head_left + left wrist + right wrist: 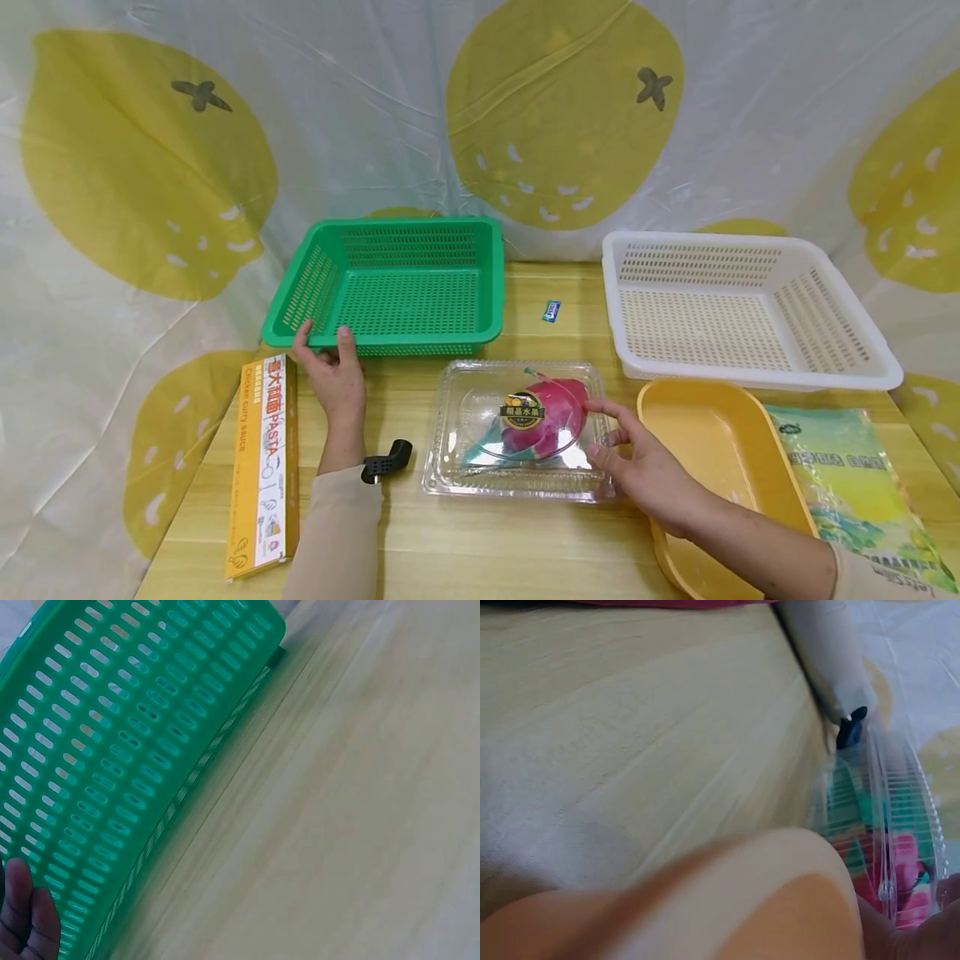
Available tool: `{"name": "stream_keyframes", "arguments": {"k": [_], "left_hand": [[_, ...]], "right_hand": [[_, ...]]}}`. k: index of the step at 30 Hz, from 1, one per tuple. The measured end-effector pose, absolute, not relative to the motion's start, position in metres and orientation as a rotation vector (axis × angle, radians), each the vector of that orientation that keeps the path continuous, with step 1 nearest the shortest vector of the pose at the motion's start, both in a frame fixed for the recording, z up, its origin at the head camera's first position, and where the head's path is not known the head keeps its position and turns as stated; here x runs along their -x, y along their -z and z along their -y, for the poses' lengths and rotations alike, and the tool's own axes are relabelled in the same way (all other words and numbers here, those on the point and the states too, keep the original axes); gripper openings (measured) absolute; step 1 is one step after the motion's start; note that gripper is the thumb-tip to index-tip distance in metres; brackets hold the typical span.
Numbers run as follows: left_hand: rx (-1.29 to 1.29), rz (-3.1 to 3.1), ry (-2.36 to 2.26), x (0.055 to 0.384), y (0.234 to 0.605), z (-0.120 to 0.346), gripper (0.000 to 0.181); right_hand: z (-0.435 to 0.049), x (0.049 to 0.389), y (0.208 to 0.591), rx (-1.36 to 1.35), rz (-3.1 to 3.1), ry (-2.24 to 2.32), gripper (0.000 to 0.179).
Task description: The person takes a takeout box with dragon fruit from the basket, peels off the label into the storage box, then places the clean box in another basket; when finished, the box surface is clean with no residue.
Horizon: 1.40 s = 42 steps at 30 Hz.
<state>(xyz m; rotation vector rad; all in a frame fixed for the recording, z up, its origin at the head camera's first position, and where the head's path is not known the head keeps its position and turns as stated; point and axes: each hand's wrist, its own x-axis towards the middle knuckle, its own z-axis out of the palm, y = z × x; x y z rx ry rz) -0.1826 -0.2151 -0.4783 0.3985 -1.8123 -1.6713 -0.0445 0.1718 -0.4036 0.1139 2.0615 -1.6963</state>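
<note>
My left hand [333, 379] grips the near rim of a green slotted basket [491, 333], toward its left corner. In the left wrist view, fingertips [41, 922] lie against the slotted outer wall of the basket [142, 727]. My right hand [652, 471] holds the right edge of a clear plastic fruit box [457, 475], thumb and index finger on its lid. Inside the box is something pink and green [551, 425], under a black and gold label. The right wrist view shows the box [885, 825] side-on, with the hand only partly visible.
A white slotted basket [847, 379] stands back right. The orange bin [787, 475] lies below my right forearm, beside a green and yellow bag [847, 483]. A pasta box [262, 467] lies left of my left arm. Between the baskets is a small blue packet [551, 312].
</note>
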Motion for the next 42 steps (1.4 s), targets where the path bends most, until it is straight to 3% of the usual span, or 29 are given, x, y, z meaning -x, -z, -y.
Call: {"name": "stream_keyframes", "arguments": {"k": [10,21,33,42], "left_hand": [[-0.408,1.813,1.681,0.18,0.478,0.216,0.067],[-0.461,1.934,1.655,0.168,0.46,0.218,0.066],[-0.464,2.351,1.457,0.135,0.417,0.202,0.072],[-0.201,2.661,1.466,0.111,0.387,0.168,0.067]], "right_hand": [[-0.177,0.042,0.397,-0.12,-2.134,1.618,0.061],[-0.188,0.044,0.375,0.079,-2.331,1.417,0.068],[-0.195,0.077,0.354,0.474,-2.744,1.287,0.056],[-0.184,0.104,0.352,0.552,-2.861,1.186,0.042]]}}
